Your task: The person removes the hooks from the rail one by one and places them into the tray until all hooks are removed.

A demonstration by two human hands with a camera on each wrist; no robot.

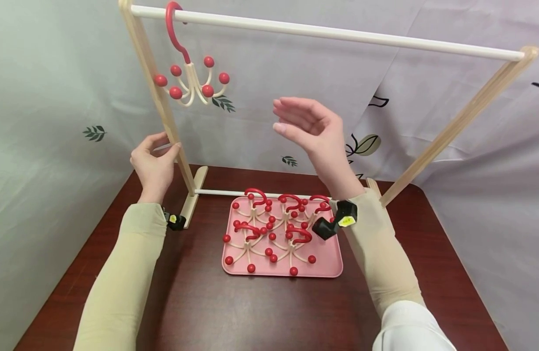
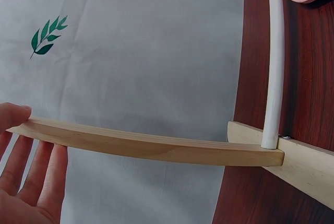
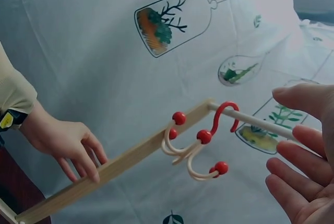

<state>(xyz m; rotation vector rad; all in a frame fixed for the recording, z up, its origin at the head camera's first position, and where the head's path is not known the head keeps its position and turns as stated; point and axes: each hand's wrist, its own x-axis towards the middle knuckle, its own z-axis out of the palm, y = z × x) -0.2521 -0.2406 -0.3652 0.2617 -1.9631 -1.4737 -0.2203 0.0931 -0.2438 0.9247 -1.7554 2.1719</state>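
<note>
Hanging hook: a red-hooked hanger point(image 1: 189, 78) with cream arms and red ball tips hangs from the white rail point(image 1: 331, 33) at its far-left end, hook up, arms spreading downward.
Right hand: the right hand point(image 1: 311, 129) is raised in the air, fingers relaxed and loosely spread, holding nothing; the hanger lies up and to the left of its fingertips.
Left hand: the left hand point(image 1: 154, 161) grips the rack's left wooden post point(image 1: 160, 97), thumb on one face and fingers on the other; it is the nearer hand, with the hanger above it.
Tray: a pink tray point(image 1: 331, 265) on the dark red surface point(image 1: 260, 317), under the rail, holds several more such hangers lying flat.
Writing: none readable; leaf and jar prints on the backdrop cloth point(image 1: 54, 97).
</note>
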